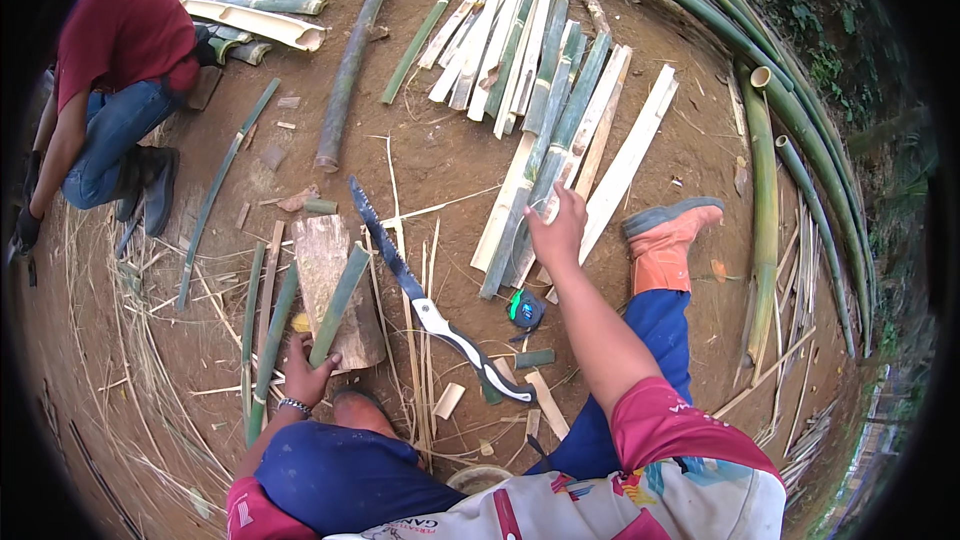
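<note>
My left hand [306, 377] is closed around the lower end of a short green split bamboo piece [340, 302], which leans over a wooden block [322, 245]. Stretched forward, my right hand [558, 228] is over a bundle of split bamboo slats [545, 175], its thumb and fingers apart at the slats; whether it touches one is unclear. Between my arms lies a curved saw [432, 318] with a dark toothed blade and a white and black handle. A tape measure [525, 310] sits on the ground below my right hand.
More slats [500, 40] are piled ahead. Long green bamboo poles [800, 110] curve along the right side, and another pole [362, 50] lies ahead. Thin strips and offcuts [450, 400] litter the soil. At the left, another person [125, 70] bends low near halved bamboo [260, 22].
</note>
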Demonstrator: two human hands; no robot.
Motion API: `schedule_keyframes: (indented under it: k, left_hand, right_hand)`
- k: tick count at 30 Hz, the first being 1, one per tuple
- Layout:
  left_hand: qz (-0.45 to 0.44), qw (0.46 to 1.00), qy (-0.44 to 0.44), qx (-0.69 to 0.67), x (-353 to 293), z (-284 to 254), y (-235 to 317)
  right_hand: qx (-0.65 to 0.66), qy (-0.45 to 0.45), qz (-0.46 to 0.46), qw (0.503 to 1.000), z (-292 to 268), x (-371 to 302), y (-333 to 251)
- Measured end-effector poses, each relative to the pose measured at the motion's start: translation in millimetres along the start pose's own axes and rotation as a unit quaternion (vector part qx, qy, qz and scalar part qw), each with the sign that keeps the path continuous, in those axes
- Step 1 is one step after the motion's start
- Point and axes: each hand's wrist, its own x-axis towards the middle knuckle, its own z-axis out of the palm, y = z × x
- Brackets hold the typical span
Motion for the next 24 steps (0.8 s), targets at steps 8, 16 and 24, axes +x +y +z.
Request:
schedule_keyframes:
  k: [8, 16, 24]
  left_hand:
    - [-0.049, 0.995, -0.049, 0.078, 2, -7, 17]
    - [0.004, 0.998, 0.003, 0.061, -3, -2, -17]
    - [-0.025, 0.999, -0.014, 0.027, 1, -5, 2]
  right_hand:
    - [-0.201, -0.155, -0.066, 0.965, 68, 147, -116]
    - [-0.31, -0.193, -0.11, 0.924, 127, 184, -138]
    - [-0.251, -0.144, -0.145, 0.946, 109, 189, -72]
